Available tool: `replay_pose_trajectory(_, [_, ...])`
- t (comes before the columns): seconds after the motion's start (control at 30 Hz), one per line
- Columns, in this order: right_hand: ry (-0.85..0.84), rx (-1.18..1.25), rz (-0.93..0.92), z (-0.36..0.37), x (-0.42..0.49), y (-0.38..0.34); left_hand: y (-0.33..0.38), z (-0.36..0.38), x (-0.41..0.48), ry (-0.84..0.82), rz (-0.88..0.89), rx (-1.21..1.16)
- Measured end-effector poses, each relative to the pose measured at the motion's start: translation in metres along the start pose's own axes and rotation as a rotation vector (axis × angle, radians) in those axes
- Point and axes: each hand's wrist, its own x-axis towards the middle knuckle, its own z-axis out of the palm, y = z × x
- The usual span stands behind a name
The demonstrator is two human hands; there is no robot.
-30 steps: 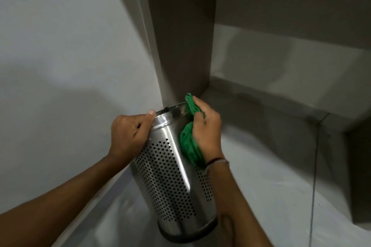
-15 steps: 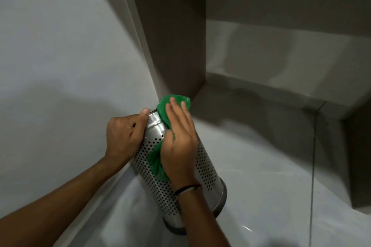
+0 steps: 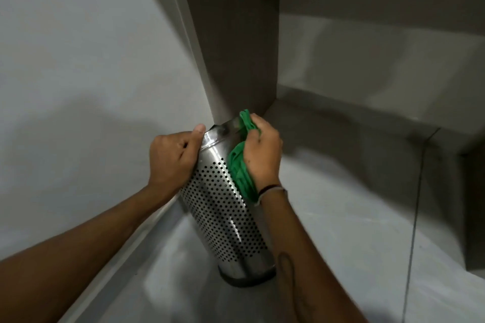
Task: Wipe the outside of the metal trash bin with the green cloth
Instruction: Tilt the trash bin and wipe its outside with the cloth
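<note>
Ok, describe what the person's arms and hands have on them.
Both forearms are bare, with no sleeves in view and no gloves. The right hand has a thin dark band at the wrist, and a dark elongated mark shows on that forearm. The left hand wears nothing visible.

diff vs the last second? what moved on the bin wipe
The right hand swept the green cloth from the perforated metal trash bin's right side across its front face half a second ago, then back to the right side near the rim. Nothing was let go. Unchanged: the left hand grips the rim with the thumb on top, and the bin stays tilted on the floor.
</note>
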Motion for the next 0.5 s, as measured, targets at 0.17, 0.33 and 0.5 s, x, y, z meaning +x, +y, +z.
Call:
replay_pose_trajectory(0.17, [0.077, 0.043, -0.105, 0.004, -0.018, 0.003, -0.001, -0.001, 0.009, -0.102, -0.050, -0.120])
replay_pose_trajectory(0.33, [0.055, 0.096, -0.021, -0.011, 0.012, 0.023, -0.009, -0.014, 0.029, -0.327, -0.091, -0.458])
replay_pose_trajectory(0.5, [-0.087, 0.078, 0.023, -0.014, 0.012, 0.049, -0.029, -0.015, 0.017, -0.355, -0.184, -0.271])
